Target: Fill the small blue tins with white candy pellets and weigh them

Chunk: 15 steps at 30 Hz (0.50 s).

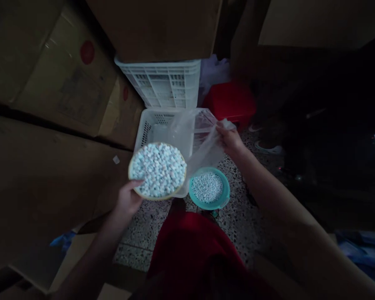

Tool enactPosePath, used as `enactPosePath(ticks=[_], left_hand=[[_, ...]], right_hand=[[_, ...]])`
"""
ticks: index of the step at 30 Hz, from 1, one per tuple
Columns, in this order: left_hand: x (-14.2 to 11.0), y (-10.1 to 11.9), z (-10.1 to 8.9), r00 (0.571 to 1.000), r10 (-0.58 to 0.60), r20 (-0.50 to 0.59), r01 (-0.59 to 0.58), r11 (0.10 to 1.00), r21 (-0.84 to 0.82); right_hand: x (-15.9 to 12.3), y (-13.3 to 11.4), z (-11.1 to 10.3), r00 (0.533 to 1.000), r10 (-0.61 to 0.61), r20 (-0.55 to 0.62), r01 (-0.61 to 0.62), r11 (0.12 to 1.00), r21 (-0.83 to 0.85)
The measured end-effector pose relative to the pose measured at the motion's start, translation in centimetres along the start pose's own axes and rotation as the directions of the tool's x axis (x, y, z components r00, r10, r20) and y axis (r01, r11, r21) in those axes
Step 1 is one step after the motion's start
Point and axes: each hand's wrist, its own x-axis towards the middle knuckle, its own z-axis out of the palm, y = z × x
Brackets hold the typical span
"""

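My left hand (128, 199) grips the near rim of a round tan bowl (134, 189) heaped with small pale blue-white pieces (158, 168). It is held over the white plastic basket (145, 129). My right hand (229, 137) pinches the top edge of a clear plastic bag (200, 141), which hangs open above the basket. Below the bag, a teal bowl (225, 193) with smaller pale pieces (207, 187) sits on the speckled floor.
A second white crate (162, 83) stands upright behind the basket. Large cardboard boxes (50, 104) wall the left side and the top. A red container (231, 102) lies at the back right. My red-clothed knee (190, 246) is below. The right side is dark.
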Motion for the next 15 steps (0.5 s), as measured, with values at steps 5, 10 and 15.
enactPosePath(ticks=[5, 10, 15], left_hand=[[-2.5, -13.5, -1.5, 0.974, -0.217, 0.059, 0.216, 0.976, 0.02], [0.5, -26.6, -0.2, 0.947, -0.316, 0.051, 0.304, 0.937, 0.171], [6.8, -33.8, 4.0, 0.981, -0.128, -0.146, 0.192, 0.755, 0.627]], right_hand=[[1.5, 0.0, 1.8, 0.961, -0.081, 0.263, 0.087, 0.996, -0.011], [2.2, 1.5, 0.0, 0.891, -0.182, 0.416, 0.202, 0.979, -0.004], [2.1, 2.7, -3.3, 0.856, -0.215, 0.471, 0.243, 0.97, 0.003]])
